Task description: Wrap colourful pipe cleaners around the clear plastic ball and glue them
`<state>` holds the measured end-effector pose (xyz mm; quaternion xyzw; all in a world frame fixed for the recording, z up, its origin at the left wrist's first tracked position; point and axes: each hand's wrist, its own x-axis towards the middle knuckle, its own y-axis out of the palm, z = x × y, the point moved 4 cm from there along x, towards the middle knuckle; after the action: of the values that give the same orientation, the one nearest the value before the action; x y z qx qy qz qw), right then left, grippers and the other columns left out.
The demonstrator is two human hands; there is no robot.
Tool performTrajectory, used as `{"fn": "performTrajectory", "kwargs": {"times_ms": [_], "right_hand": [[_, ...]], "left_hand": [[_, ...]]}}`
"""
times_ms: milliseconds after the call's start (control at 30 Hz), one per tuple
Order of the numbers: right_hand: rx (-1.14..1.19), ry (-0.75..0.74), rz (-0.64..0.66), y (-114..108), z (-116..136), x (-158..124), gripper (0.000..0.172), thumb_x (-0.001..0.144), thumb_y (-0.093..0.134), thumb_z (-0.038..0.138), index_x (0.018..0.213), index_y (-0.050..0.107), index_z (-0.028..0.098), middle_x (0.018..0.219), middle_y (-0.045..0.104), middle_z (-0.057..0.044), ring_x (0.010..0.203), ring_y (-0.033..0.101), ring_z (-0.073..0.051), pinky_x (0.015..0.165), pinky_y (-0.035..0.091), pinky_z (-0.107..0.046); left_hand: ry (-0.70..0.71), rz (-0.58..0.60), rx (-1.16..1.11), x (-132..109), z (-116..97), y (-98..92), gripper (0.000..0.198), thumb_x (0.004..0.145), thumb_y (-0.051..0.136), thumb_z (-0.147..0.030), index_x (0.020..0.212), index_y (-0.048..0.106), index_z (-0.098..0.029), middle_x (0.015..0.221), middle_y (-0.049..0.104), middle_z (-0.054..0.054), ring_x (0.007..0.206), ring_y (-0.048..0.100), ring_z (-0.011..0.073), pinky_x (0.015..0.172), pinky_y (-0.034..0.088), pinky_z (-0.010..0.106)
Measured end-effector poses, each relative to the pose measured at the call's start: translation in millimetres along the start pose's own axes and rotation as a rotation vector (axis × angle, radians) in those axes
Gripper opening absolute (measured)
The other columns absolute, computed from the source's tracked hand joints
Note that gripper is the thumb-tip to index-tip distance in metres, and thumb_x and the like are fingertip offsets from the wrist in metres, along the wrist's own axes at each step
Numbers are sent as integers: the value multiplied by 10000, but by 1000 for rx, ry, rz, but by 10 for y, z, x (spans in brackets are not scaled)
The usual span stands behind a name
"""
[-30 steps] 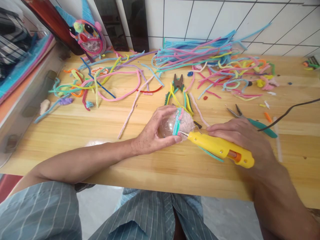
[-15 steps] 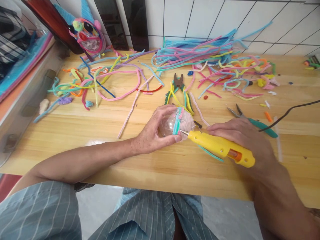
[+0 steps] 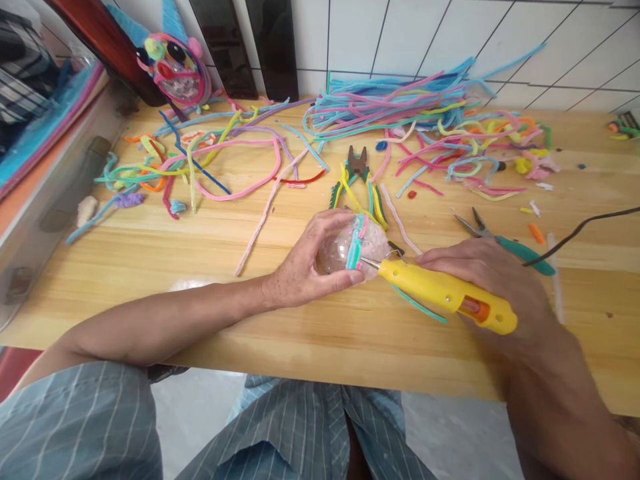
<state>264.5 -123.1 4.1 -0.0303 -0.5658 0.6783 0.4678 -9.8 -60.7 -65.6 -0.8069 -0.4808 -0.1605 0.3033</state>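
My left hand (image 3: 313, 257) is closed around a clear plastic ball (image 3: 333, 250), thumb at the near side and fingers at the far side. A turquoise pipe cleaner band (image 3: 355, 243) with pink bits runs round the ball's middle, and something pale shows through its right half. In my right hand (image 3: 480, 273) is a yellow hot glue gun (image 3: 440, 287), whose metal nozzle rests at or very near the band's lower end. Below the gun lies a loose turquoise pipe cleaner (image 3: 420, 305). Part of the ball is hidden behind my left fingers.
Green-and-yellow pliers (image 3: 357, 170) lie just behind the ball; teal-handled long-nose pliers (image 3: 520, 250) lie at right beside a black cord (image 3: 585, 223). Loose pipe cleaners (image 3: 235, 160) and a blue-pink bundle (image 3: 390, 103) spread along the back. A decorated ball figure (image 3: 180, 73) stands back left.
The glue gun and my right hand have shifted slightly to the right. My left hand and the ball have stayed nearly in place.
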Motion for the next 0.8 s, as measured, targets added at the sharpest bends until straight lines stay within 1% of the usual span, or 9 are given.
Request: {"fn": "performTrajectory", "kwargs": {"times_ms": [167, 267, 467, 667, 800], "right_hand": [[-70, -35, 74, -30, -27, 13, 201, 1146, 561, 257, 1294, 696, 273, 1193, 893, -85, 1079, 855, -249, 869, 626, -419], [-68, -31, 68, -39, -18, 20, 198, 1129, 578, 245, 1287, 695, 270, 1190, 894, -79, 1052, 861, -266, 847, 625, -428], [-1, 17, 24, -78, 47, 46, 200, 1144, 545, 252, 1248, 712, 291, 1165, 895, -65, 1040, 859, -278, 833, 631, -439], [-57, -7, 40, -82, 55, 43, 168, 1159, 530, 256, 1231, 682, 257, 1132, 892, -69, 1024, 865, -261, 843, 618, -410], [-73, -8, 37, -60, 54, 44, 181, 1160, 511, 240, 1236, 674, 266, 1133, 893, -61, 1010, 864, -256, 834, 618, -404]], "left_hand": [[-8, 2, 7, -7, 18, 3, 844, 961, 897, -535, 1671, 501, -311, 1594, 609, 156, 1545, 604, 339, 1320, 539, 549], [-13, 2, 14, -14, 28, 9, 840, 964, 887, -553, 1667, 500, -303, 1595, 605, 158, 1547, 599, 328, 1325, 537, 535], [-28, -14, -17, -28, 42, 15, 841, 966, 890, -545, 1665, 505, -281, 1600, 581, 165, 1549, 593, 330, 1331, 529, 518], [-30, 0, -25, -22, 42, 11, 824, 981, 876, -532, 1672, 491, -302, 1607, 582, 156, 1553, 591, 328, 1332, 526, 530], [-20, -4, -30, -14, 37, 11, 814, 978, 879, -529, 1666, 503, -311, 1594, 602, 150, 1536, 601, 331, 1320, 533, 532]]}}
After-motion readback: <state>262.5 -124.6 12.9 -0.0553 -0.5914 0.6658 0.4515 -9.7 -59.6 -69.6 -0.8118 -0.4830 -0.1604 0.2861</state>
